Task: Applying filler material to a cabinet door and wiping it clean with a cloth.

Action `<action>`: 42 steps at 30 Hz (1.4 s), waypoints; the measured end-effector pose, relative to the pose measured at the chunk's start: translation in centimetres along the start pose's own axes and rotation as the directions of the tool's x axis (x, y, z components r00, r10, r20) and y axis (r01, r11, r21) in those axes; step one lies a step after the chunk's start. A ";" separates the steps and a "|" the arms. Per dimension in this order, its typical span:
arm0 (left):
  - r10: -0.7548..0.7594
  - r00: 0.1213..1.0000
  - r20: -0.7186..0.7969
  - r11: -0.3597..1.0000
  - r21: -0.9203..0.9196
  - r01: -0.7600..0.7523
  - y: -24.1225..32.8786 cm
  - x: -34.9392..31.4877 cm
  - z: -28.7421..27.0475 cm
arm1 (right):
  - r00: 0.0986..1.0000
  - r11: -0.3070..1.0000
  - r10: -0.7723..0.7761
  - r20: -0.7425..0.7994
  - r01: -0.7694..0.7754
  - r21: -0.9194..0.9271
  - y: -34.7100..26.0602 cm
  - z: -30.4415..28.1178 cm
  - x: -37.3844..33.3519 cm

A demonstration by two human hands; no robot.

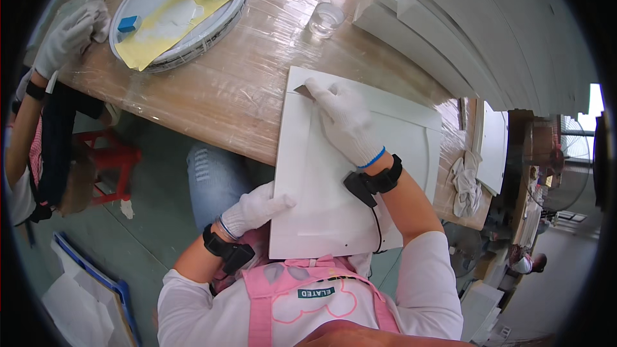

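A white cabinet door panel with a recessed middle lies partly on the table and reaches back over my lap. My left hand, in a white knit glove, grips its left edge near me, thumb on top and fingers hidden beneath. At the panel's far left corner, my gloved right hand pinches a small thin grey-brown piece with a pointed corner. That piece rests against the panel's face; I cannot tell whether it is a scraper blade or folded sandpaper.
A round lid bears a yellow sheet with white paste. A clear bottle stands near stacked white panels. A rag lies at the right. Another person's gloved hand and a red stool are at the left.
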State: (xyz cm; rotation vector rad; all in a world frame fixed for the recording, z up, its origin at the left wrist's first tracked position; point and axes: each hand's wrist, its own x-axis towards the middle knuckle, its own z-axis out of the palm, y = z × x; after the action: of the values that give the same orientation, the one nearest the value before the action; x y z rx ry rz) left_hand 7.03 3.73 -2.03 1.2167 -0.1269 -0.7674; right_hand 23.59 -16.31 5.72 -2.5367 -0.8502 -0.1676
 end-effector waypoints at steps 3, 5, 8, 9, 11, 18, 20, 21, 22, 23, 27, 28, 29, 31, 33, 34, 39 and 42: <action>-0.006 1.000 0.009 1.000 -0.007 0.006 0.1 0.1 0.0 | 1.000 1.000 -0.021 0.013 0.020 0.008 0.2 0.1 0.0; -0.020 1.000 0.018 0.999 -0.025 0.021 0.5 0.1 -0.1 | 1.000 1.000 0.018 -0.015 -0.017 0.024 -0.3 0.0 0.0; -0.026 0.999 0.026 0.999 -0.043 0.027 0.3 0.2 -0.2 | 1.000 1.000 -0.016 0.006 0.016 -0.004 0.4 -0.2 -0.2; -0.020 0.999 0.025 0.999 -0.046 0.021 0.2 0.3 -0.2 | 1.000 1.000 -0.015 0.008 0.015 -0.003 0.4 -0.1 -0.1; -0.015 1.000 0.025 0.998 -0.055 0.016 0.4 0.2 -0.3 | 0.999 0.999 0.033 -0.011 -0.033 0.041 0.3 0.0 0.0; -0.030 1.000 -0.007 0.998 -0.053 0.030 0.7 0.1 0.0 | 0.999 0.999 0.004 -0.045 -0.002 0.055 0.4 0.0 0.0; -0.015 1.000 -0.012 0.999 -0.030 0.015 0.9 0.2 0.1 | 0.996 0.998 -0.014 -0.086 0.019 0.058 0.2 0.1 0.2; -0.001 1.000 -0.020 1.000 -0.007 0.001 0.9 0.1 0.1 | 0.996 0.998 -0.014 -0.086 0.019 0.060 0.1 0.0 0.2; -0.003 1.000 -0.022 1.000 -0.007 0.002 0.9 0.1 0.1 | 0.998 0.998 -0.015 -0.067 0.019 0.067 0.1 -0.1 0.1; 0.003 1.000 -0.023 1.000 -0.003 -0.003 0.9 0.1 0.1 | 0.999 0.997 -0.016 -0.048 0.020 0.073 0.0 -0.1 0.1; 0.013 0.999 -0.030 1.000 -0.010 -0.013 0.9 0.1 0.2 | 0.995 0.999 0.024 -0.100 -0.019 0.043 0.0 0.4 0.2; 0.012 0.999 -0.031 1.000 -0.011 -0.012 0.9 0.0 0.2 | 0.996 0.998 -0.002 -0.089 0.007 0.058 0.1 0.2 0.1; 0.009 0.999 -0.038 1.000 0.018 -0.008 1.2 0.1 0.2 | 0.997 0.997 -0.027 -0.078 0.033 0.073 0.1 0.2 0.1; 0.007 0.999 -0.036 0.999 0.049 -0.006 1.4 0.2 0.2 | 0.994 0.994 0.011 -0.105 0.001 0.106 0.4 0.5 0.0; -0.018 1.000 -0.020 1.000 0.024 0.019 1.4 0.1 0.1 | 0.991 0.989 0.046 -0.128 -0.027 0.144 0.4 0.5 0.0; -0.020 1.000 -0.023 1.000 0.022 0.020 1.3 0.1 0.1 | 0.994 0.995 0.032 -0.102 -0.022 0.097 0.1 0.4 0.0; -0.019 1.000 -0.021 1.000 -0.016 0.019 0.8 0.2 0.1 | 0.997 0.996 0.024 -0.078 -0.016 0.093 0.0 0.4 -0.3; -0.018 1.000 -0.024 1.000 -0.010 0.018 0.9 0.2 0.2 | 0.991 0.994 0.088 -0.104 -0.081 0.070 -0.3 0.4 -0.3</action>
State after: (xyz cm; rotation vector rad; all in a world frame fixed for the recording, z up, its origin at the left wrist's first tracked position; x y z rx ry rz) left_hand 7.56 3.57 -1.23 1.2187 -0.0924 -0.7680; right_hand 23.13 -16.07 5.46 -2.4726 -0.6949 -0.2425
